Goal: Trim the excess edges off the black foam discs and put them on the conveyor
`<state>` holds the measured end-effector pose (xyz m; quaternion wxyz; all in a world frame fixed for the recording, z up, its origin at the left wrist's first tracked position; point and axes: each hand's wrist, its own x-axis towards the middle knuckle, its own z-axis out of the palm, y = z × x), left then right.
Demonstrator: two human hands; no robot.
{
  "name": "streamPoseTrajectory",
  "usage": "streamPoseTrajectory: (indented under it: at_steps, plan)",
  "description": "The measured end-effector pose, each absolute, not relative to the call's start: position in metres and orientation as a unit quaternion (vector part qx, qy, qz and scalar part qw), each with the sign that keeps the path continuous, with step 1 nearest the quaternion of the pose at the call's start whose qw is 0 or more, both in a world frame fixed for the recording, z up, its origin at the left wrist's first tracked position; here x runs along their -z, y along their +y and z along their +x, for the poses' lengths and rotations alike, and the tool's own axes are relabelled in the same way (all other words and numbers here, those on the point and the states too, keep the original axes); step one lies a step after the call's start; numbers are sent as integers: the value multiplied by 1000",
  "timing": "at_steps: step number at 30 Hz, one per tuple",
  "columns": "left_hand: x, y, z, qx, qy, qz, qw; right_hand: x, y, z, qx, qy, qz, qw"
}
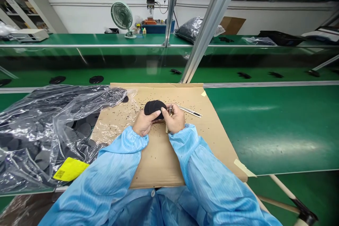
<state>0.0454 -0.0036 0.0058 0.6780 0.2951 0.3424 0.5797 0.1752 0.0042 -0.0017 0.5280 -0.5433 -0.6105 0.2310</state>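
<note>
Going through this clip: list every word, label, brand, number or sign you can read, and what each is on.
No words, brands or numbers can be read.
Yellow label on the clear bag: a square code shows; any print is too small to read.
Held discs: no lettering visible.
White box at the back left: any markings are too small to read.

Cardboard (159, 162) centre, bag (39, 113) left

The cardboard lies on the bench (278, 127), its left part under the bag. Over it, fingers (154, 115) hold discs (154, 106), a cutter (192, 111) to their right. Behind stretches a belt (143, 71); farther back, a fan (122, 16).
</note>
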Motion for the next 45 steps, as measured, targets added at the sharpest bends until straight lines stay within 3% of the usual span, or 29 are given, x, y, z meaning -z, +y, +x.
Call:
streamPoseTrajectory:
  at_steps: [13,32,45]
  plan:
    - [-4,-2,45,-603,372,287,645,-12,-4,171,-224,-619,-541,523]
    - [0,0,42,-601,298,317,670,-6,3,175,-405,-568,-452,555]
    - [-2,-1,41,-598,292,339,665,-13,-1,169,-441,-505,-460,583]
